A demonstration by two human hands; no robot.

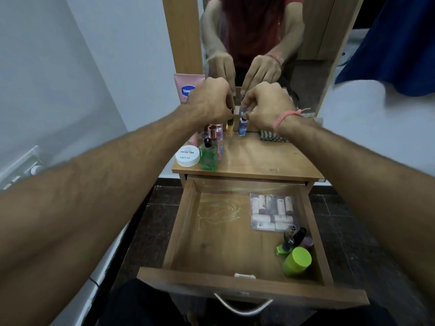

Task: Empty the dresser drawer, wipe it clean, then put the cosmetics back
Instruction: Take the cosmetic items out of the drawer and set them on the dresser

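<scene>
Near the upper centre of the frame, a small yellow nail-polish bottle (230, 127) is pinched by its dark cap in the curled fingers of the left hand (213, 100), and a small blue bottle (242, 125) is held at its top by the curled fingers of the right hand (266, 103). Both bottles stand at the back of the wooden tabletop (256, 158), just before the mirror (259, 31). At the tabletop's left edge a green glass bottle with a black cap (209, 157), a white round jar labelled nail polish (187, 156) and a pink tube (186, 88) are grouped. Below, the open wooden drawer (211, 241) fills the lower centre; in its right half a clear packet of small tubes (273, 212), a lime-green capped jar (297, 261) and a few small dark-capped bottles (292, 238) are seen lying.
</scene>
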